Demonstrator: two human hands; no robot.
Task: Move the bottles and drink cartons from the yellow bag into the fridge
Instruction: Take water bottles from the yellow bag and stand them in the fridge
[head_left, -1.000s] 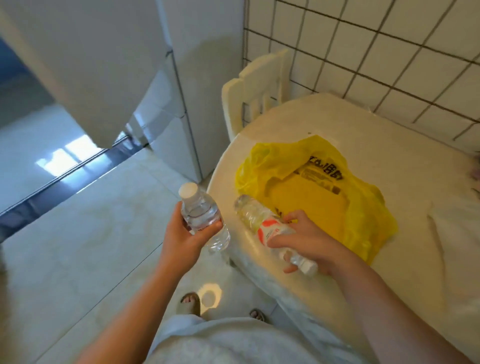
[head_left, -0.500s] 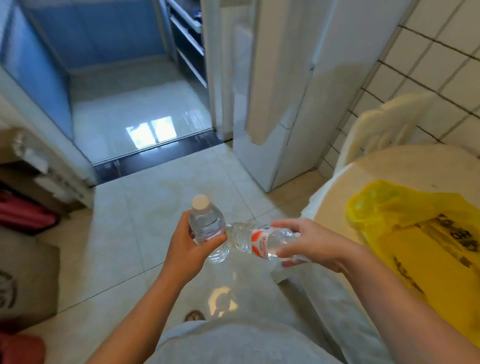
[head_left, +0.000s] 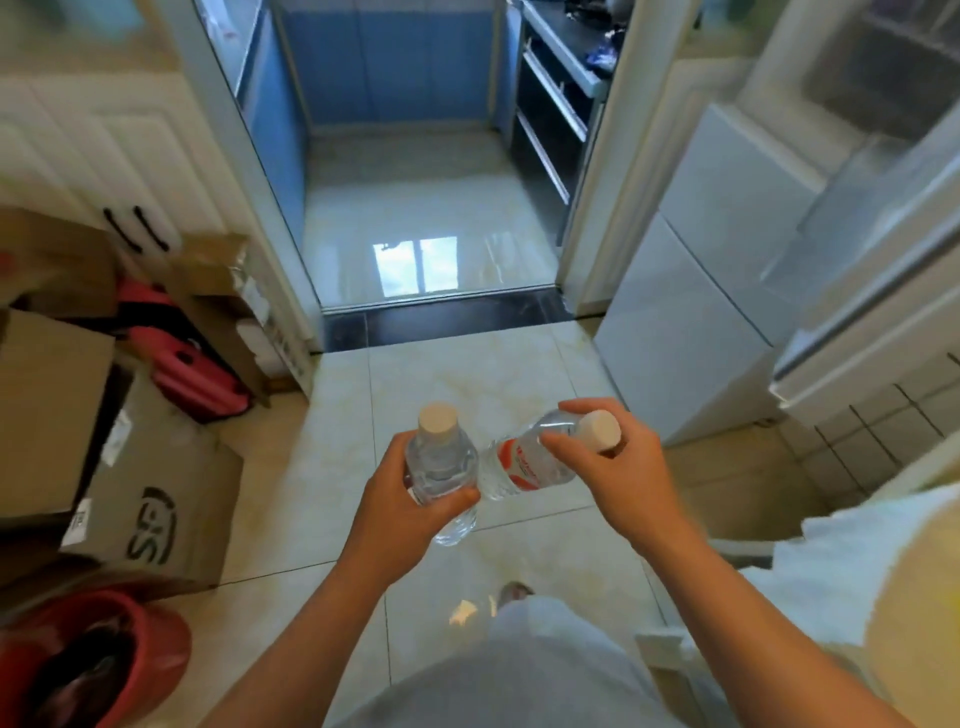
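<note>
ahead and right of our right hand (head_left: 618, 478) stands the fridge (head_left: 691, 322); each hand grips a bottle, so we free our left hand (head_left: 400, 514) for the door.

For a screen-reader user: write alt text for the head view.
Left hand holds an upright water bottle; right hand holds a red-labelled bottle tilted. Closed pale fridge ahead right.
</note>
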